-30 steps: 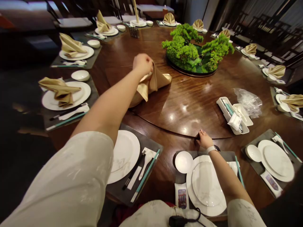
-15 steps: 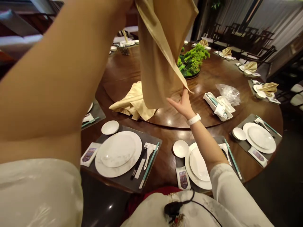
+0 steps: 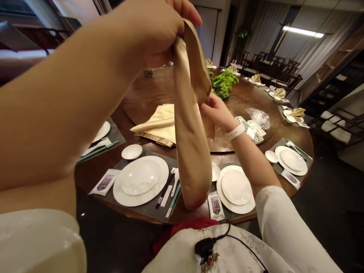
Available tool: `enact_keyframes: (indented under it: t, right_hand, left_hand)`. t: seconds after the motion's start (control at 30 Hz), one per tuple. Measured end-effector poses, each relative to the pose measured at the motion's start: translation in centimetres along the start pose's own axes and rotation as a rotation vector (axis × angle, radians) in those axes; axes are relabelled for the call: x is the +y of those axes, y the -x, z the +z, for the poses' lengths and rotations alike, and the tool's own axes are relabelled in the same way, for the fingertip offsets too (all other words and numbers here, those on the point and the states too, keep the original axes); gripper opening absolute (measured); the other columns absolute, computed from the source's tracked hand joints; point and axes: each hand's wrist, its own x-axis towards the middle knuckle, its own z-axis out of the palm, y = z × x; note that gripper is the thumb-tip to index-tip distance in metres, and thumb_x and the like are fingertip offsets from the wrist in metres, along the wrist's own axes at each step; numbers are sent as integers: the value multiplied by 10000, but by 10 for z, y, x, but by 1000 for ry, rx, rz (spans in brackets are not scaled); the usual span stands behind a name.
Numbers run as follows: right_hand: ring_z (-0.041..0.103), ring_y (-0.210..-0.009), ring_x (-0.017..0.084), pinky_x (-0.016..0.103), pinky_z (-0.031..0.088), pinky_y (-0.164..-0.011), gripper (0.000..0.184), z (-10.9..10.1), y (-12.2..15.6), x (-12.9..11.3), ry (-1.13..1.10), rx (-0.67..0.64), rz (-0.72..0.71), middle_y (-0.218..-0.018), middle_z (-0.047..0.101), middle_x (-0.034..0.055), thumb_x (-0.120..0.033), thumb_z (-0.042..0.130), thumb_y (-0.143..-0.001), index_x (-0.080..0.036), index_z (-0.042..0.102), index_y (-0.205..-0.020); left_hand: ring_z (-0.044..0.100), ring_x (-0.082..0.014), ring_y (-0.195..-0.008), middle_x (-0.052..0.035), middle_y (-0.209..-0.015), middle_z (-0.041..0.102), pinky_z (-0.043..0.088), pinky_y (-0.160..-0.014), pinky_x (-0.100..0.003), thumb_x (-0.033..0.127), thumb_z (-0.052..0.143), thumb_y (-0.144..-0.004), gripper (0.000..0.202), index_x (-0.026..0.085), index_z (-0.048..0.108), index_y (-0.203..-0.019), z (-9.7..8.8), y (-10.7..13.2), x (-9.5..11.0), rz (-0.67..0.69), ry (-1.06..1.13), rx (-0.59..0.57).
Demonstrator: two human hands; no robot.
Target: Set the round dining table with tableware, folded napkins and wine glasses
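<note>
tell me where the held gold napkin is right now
Head view, centre: the gold napkin hangs from the left hand at top, right hand touching its right edge, seen between the left plate and the right plate.

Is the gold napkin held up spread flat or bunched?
Bunched: the napkin hangs as a long gathered strip from the left hand, the right hand touching its side.

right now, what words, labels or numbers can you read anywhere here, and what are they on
No text here can be read as it stands.
Left packet on the grey mat: a printed picture and lettering, too blurred to read.
Middle packet: printed, too small to read.
Right packet: printed, too small to read.
Gold napkin held up by the left hand: no print shows.
</note>
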Motion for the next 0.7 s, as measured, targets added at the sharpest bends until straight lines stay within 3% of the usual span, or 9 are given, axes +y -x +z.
enact_keyframes:
  t: [0.1, 0.17, 0.2, 0.3, 0.33, 0.43, 0.5, 0.6, 0.7]
  right_hand:
    - [627, -870, 186, 288, 549, -759, 320, 14, 6, -2, -140, -120, 91, -856, 675, 17, -451, 686, -864, -135, 663, -906]
    - [590, -760, 149, 239, 501, -667, 320, 8, 17, -10, -191, -92, 132, -741, 624, -12, -447, 717, -834, -139, 636, -803]
    - [572, -722, 137, 224, 476, -631, 336, 2, 23, -16, -207, -71, 154, -705, 600, -21, -457, 730, -824, -142, 625, -778]
    - [572, -698, 131, 215, 462, -603, 395, -17, 40, -44, -210, -40, 198, -687, 588, -27, -504, 791, -783, -146, 624, -775]
    - [590, -720, 141, 223, 481, -623, 415, -22, 44, -54, -201, -41, 203, -707, 604, -23, -517, 815, -763, -145, 634, -792]
    - [651, -805, 182, 283, 553, -716, 459, -33, 53, -80, -231, -91, 244, -782, 659, 2, -589, 777, -804, -145, 670, -856]
    - [681, -838, 195, 324, 586, -769, 498, -39, 57, -92, -358, -139, 317, -838, 695, 29, -646, 645, -902, -150, 693, -895]
    - [689, -784, 169, 296, 598, -732, 439, -54, 58, -104, -451, -167, 384, -885, 731, 51, -575, 647, -940, -144, 726, -915]
    - [683, -736, 166, 274, 583, -658, 278, -71, 58, -111, -281, -227, 381, -830, 725, 35, -379, 817, -839, -116, 743, -891]
  left_hand:
    - [663, -372, -1128, 26, -717, 560, 503, -767, -497, -66, 383, -789, 616, 117, 705, -1281, 5, 14, 10, -51, -46, -23]
    - [667, -398, -1118, 45, -646, 532, 448, -858, -651, 2, 447, -822, 523, 165, 755, -1212, 2, 21, 10, -41, -198, -50]
    - [673, -393, -1116, 55, -632, 520, 426, -903, -681, 39, 480, -840, 473, 185, 770, -1184, -1, 24, 9, -38, -262, -65]
    - [697, -353, -1103, 78, -671, 528, 468, -975, -618, 240, 659, -849, 329, 208, 788, -1150, -9, 28, 3, 13, -474, -108]
    - [707, -340, -1086, 86, -699, 542, 489, -980, -580, 346, 734, -804, 392, 214, 782, -1170, -11, 28, 0, 50, -546, -126]
    - [736, -303, -1009, 107, -798, 601, 509, -971, -511, 616, 851, -550, 851, 261, 713, -1312, -17, 29, -6, 156, -628, -216]
    - [739, -308, -994, 111, -811, 613, 503, -951, -499, 665, 843, -486, 900, 247, 732, -1275, -21, 32, -8, 182, -604, -260]
    - [714, -361, -1036, 111, -717, 577, 489, -917, -543, 638, 754, -650, 621, 133, 781, -1010, -26, 42, -5, 177, -599, -192]
    - [603, -418, -1185, 104, -806, 597, 485, -846, -504, 582, 589, -825, 529, 102, 714, -1009, -27, 53, 3, 124, -424, -77]
